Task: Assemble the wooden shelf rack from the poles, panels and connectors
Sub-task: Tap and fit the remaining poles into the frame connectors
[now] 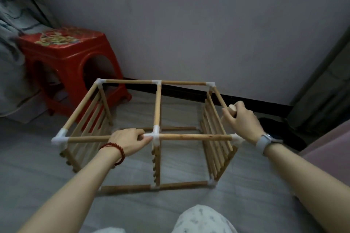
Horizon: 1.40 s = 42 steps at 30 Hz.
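rack (pixel 157 108): on floor, dead ahead, frame looks near complete; top rectangle of poles, slatted panels at left, centre and right.
front pole (pixel 195 136): long axis left-right, runs from centre connector (pixel 155 135) to right corner connector (pixel 237 139).
left hand (pixel 130 141): closed around front rail just left of centre connector, fingertips touching it.
right hand (pixel 241 119): closed on right side pole (pixel 219 96), near its front end, just behind right corner connector; something pale shows at top of fist, cannot tell whether thumb or part.
key relation: right corner joint lies just toward body from right hand, well apart from left hand; right hand nearer, side pole axis runs front-back into that joint.
likely step: seating or squaring top joints, judged from both grips on top frame.
next move needs: push along pole axis, not across, left hand bracing.
around: red stool (pixel 70 62) beyond left corner, near but not touching; wall behind; knee (pixel 200 219) at bottom edge.
obstructions: none between hands and joints.
risk: sideways load may pop connectors.
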{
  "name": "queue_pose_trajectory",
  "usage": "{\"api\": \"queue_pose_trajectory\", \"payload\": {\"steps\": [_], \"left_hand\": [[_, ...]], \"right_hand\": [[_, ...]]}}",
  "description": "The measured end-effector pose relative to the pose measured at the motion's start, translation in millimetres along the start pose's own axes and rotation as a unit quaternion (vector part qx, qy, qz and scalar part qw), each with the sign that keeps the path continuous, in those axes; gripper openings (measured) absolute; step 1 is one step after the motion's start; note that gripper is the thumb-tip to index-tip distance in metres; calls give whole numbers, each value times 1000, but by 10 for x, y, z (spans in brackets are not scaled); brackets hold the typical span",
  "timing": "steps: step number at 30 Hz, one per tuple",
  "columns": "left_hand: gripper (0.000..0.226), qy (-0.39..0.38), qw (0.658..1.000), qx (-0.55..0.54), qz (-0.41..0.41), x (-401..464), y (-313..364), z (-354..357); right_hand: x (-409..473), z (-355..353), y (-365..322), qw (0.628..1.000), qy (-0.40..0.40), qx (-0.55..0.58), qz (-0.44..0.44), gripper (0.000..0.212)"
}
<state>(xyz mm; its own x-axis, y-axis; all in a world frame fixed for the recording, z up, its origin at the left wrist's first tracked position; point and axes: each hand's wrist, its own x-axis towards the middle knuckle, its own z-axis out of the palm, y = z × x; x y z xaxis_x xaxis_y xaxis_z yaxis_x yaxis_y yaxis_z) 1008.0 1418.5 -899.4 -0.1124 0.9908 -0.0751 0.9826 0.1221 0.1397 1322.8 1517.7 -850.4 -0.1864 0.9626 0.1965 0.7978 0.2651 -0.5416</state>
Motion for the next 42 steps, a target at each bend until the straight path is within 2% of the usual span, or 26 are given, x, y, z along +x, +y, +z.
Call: {"api": "queue_pose_trajectory", "payload": {"steps": [3,5,7,8,9,11,12,13,14,15,16,17,18,19,20,21,22,24,27,28,31,32,35,37,42], "left_hand": [[51,33,999,-13,-11,53,331,112],[52,86,996,5,-36,56,483,156],[43,113,990,77,-24,62,491,220],[36,116,987,114,-14,62,490,244],[32,111,984,137,-9,70,493,262],[32,100,985,143,-7,67,520,277],[32,102,983,151,-1,78,534,299],[32,106,980,166,5,79,548,312],[33,104,978,181,12,75,549,300],[35,100,976,192,21,76,548,289],[37,96,974,202,20,80,538,284],[38,95,973,208,17,77,535,290],[39,88,973,215,10,63,549,286],[41,80,973,217,9,54,575,279],[43,71,973,220,12,47,593,286],[46,67,973,221,7,32,605,304],[47,68,974,216,0,37,605,295],[48,62,979,195,-8,84,584,269],[38,82,988,125,-47,83,613,277],[41,99,990,73,-72,88,627,272],[46,105,990,-17,-94,138,656,272],[50,94,992,-14,-86,224,650,251],[63,51,996,-27,-70,475,655,113],[65,49,996,-35,-67,762,676,45],[69,20,998,0,-66,1644,669,-14]], "right_hand": [[169,-341,-1,997,4,-73,8,33],[246,-497,3,993,98,-69,-2,33],[178,-464,100,974,225,9,-6,30],[50,-356,188,973,231,16,10,28],[-119,-183,286,982,187,-11,37,26],[-402,111,461,989,11,-130,68,22],[-356,102,538,986,-17,-153,62,22],[-198,7,548,987,-1,-151,57,23],[-20,-127,508,990,45,-122,55,24],[123,-286,467,988,126,-74,51,26],[205,-375,418,973,225,-6,50,27],[194,-378,407,956,286,45,48,27],[98,-282,430,956,283,54,59,25],[-63,-100,462,973,214,24,80,23],[-251,79,506,989,103,-35,95,21],[-354,153,565,991,13,-93,99,21],[-299,119,606,988,-14,-124,96,22],[12,-113,584,988,41,-113,92,25],[162,-296,497,975,213,18,62,27],[87,-205,511,977,202,22,60,25],[-185,129,607,991,-5,-96,93,21],[-99,148,631,988,-21,-126,85,22],[246,61,539,991,-4,-119,57,25],[531,69,465,996,7,-72,51,27],[1304,263,374,999,-10,-40,29,34]]}}
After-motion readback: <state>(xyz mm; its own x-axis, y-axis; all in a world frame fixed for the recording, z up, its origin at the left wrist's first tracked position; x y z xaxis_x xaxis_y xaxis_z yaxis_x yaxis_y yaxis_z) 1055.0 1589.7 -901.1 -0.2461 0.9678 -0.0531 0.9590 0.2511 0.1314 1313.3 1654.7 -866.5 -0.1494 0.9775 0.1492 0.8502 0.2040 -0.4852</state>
